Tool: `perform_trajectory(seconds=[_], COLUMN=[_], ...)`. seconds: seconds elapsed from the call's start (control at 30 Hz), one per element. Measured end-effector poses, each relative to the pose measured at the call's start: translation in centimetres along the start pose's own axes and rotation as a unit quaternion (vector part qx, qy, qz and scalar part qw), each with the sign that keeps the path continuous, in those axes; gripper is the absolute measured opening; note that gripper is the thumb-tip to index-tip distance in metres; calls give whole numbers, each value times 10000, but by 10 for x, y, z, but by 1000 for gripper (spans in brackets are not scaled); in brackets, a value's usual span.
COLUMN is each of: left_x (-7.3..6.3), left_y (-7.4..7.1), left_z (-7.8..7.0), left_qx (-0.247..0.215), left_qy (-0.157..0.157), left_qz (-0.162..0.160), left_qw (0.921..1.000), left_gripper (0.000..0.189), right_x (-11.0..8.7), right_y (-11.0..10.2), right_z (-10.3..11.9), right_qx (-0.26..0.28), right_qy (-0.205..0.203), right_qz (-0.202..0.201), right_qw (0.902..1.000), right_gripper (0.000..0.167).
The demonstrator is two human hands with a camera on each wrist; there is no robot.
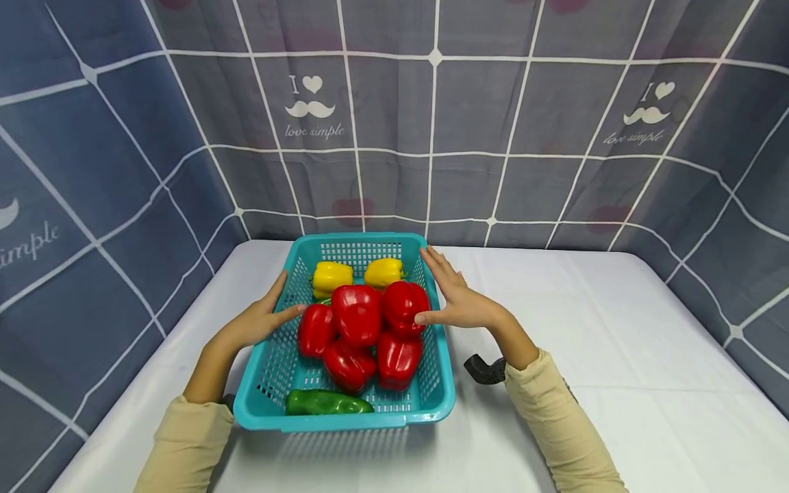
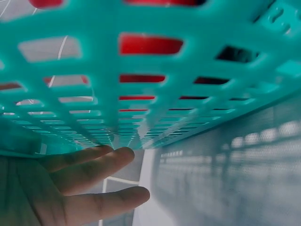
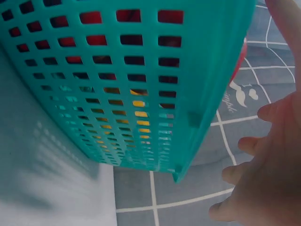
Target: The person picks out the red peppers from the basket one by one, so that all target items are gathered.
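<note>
A turquoise plastic basket (image 1: 342, 423) with slotted walls stands on the white table. Inside it several red bell peppers (image 1: 356, 315) are heaped in the middle, with two yellow peppers (image 1: 333, 276) behind them and a long green pepper (image 1: 327, 402) along the front wall. My left hand (image 1: 255, 322) is at the basket's left rim, thumb reaching over it; in the left wrist view its straight fingers (image 2: 101, 172) lie beside the outer wall. On the right side my right hand (image 1: 459, 301) is spread, its straight fingers apart from the rim in the right wrist view.
The white table (image 1: 616, 342) extends to the right of the basket. A grey checked cloth (image 1: 394, 103) with white lines hangs behind and at both sides. A black strap piece (image 1: 485, 370) shows by the right wrist.
</note>
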State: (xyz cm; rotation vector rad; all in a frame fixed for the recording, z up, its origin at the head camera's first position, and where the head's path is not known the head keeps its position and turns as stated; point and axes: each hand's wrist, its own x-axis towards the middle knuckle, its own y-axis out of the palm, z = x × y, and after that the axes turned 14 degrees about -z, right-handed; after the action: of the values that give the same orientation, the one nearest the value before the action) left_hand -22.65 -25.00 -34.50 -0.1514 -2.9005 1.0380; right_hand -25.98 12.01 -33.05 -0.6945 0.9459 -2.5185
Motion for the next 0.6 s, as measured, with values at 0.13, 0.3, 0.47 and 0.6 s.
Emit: perform_trajectory(seconds=[0.13, 0.3, 0.47, 0.6], left_x=[-1, -1, -1, -1], left_y=[-1, -1, -1, -1], left_z=[1, -1, 0, -1], left_qx=[83, 314, 307, 239], left_qy=[134, 450, 556, 528], left_qz=[18, -39, -95, -85], left_qw=[9999, 9985, 9979, 9983], left_gripper=[83, 74, 71, 72], right_x=[0, 0, 0, 0], right_y=[3, 7, 11, 12], right_z=[2, 2, 2, 3], right_qx=[135, 190, 288, 326], right_qy=[-61, -164, -200, -156], right_qz=[111, 177, 225, 317], right_qw=[9998, 9995, 9991, 9988], right_gripper=[108, 106, 105, 105])
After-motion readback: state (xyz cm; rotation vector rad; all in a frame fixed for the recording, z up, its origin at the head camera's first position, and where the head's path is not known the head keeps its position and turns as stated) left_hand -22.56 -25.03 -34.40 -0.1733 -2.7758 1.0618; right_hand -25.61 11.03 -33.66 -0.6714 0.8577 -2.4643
